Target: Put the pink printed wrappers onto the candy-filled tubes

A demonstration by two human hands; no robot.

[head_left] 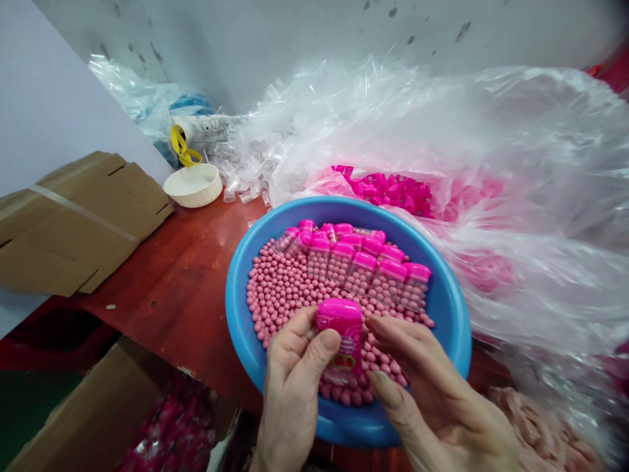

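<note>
Between thumb and fingers, my left hand [295,373] grips a small candy box [346,331] with a bright pink cap and a printed pink sleeve or label. My right hand [427,387] is beside the box's right side, thumb and fingers spread apart; whether a fingertip touches it I cannot tell. Both hands are over the near part of a blue basin [466,328]. Loose pink candy balls [275,288] fill the basin. Several clear containers [363,272] with pink caps, filled with balls, lie on the candy toward the far right side.
Flattened cardboard [73,223] lies at the left on the red table [187,275]. Behind are a white round lid [194,185], yellow tape ring [183,147] and loose clear containers [250,170]. A plastic bag with pink caps [393,191] stands beyond the basin. A box of pink packs [171,426] sits lower left.
</note>
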